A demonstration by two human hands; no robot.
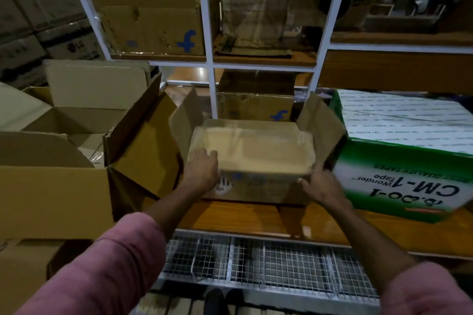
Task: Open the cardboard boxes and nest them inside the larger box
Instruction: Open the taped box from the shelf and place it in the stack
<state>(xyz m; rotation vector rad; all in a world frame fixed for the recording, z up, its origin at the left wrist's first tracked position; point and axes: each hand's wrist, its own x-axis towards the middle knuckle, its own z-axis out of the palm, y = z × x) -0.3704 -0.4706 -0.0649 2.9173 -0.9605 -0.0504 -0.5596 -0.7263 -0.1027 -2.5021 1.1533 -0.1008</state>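
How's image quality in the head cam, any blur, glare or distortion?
Head view: dim overall, shelf contents murky; white shelf frame bows from wide-angle distortion; glare streaks on the glossy wooden shelf; the small box and both hands, left hand and right hand, look soft with motion blur.

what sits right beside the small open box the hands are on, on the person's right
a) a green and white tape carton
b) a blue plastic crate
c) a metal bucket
a: the green and white tape carton printed CM-1 stands against the small open box.
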